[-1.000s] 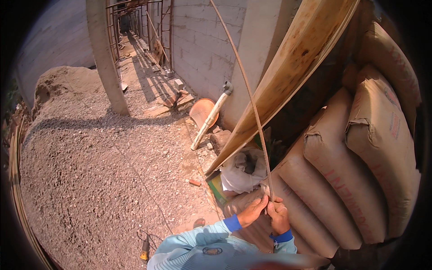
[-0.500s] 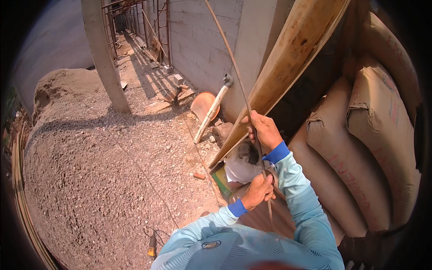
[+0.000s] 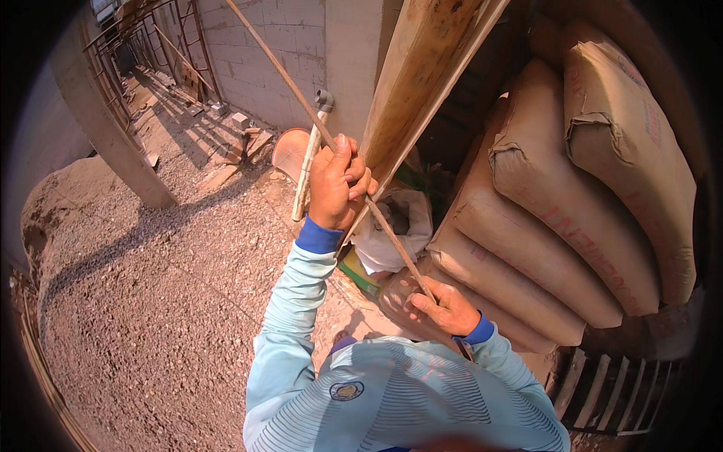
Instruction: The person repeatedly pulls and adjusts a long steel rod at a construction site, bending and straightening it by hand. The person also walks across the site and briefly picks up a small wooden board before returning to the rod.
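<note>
A long, thin, rust-brown rebar [image 3: 279,71] runs slantwise from the top of the view down to my right hand. My left hand [image 3: 336,184] is wrapped around it higher up, beside the wooden board. Lower down, my right hand [image 3: 450,307] grips it near its visible lower end, thumb and fingers closed round it. Behind the rod, between my hands, lies a white sack [image 3: 392,239]. Stacked cement bags [image 3: 557,200] stand to the right of my right hand.
A thick wooden board [image 3: 422,60] leans just beyond my left hand. Near it are a white pipe [image 3: 307,162] and an orange basin [image 3: 289,151] by the block wall [image 3: 271,56]. Gravel [image 3: 166,301] covers the ground at left, around a concrete post [image 3: 113,113].
My hands have traded places along the rebar: the left has gone up it, the right has come down to its lower part. The view has turned rightward, and the rod slants more.
</note>
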A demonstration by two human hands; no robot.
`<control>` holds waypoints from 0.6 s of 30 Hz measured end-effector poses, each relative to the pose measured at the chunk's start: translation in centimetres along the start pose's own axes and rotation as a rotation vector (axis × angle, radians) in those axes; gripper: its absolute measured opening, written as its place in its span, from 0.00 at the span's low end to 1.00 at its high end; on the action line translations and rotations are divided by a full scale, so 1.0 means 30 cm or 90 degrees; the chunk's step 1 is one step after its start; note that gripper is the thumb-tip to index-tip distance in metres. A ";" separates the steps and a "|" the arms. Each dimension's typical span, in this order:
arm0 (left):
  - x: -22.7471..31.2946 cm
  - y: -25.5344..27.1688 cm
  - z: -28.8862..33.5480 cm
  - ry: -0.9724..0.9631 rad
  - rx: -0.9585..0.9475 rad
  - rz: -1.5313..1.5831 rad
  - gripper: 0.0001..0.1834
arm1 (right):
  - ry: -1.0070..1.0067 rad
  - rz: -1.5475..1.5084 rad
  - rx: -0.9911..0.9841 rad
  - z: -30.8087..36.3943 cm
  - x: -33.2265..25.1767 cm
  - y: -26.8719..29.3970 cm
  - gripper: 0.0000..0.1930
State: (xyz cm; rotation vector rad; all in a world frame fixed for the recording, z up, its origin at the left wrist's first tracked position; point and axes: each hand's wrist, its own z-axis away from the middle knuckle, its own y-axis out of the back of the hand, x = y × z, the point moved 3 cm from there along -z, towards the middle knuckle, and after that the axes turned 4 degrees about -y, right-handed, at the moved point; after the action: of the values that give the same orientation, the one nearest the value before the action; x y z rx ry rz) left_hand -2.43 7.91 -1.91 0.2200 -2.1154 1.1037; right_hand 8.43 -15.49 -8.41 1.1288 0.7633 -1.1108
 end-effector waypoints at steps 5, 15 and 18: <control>0.147 0.115 -0.182 -0.055 0.004 -0.055 0.16 | 0.078 0.057 0.221 -0.011 -0.006 -0.062 0.14; -0.012 0.063 0.074 0.113 -0.040 0.014 0.35 | 0.116 -0.137 0.182 -0.180 -0.161 -0.058 0.15; -0.111 -0.048 0.169 0.111 -0.101 0.129 0.25 | 0.007 -0.301 0.124 -0.175 -0.214 -0.015 0.15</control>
State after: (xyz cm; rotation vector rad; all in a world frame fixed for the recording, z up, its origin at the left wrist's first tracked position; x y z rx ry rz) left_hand -2.06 2.54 -5.07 -0.1636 -2.0883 1.0224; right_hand 6.35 -8.62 -4.21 1.1466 0.9769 -1.6020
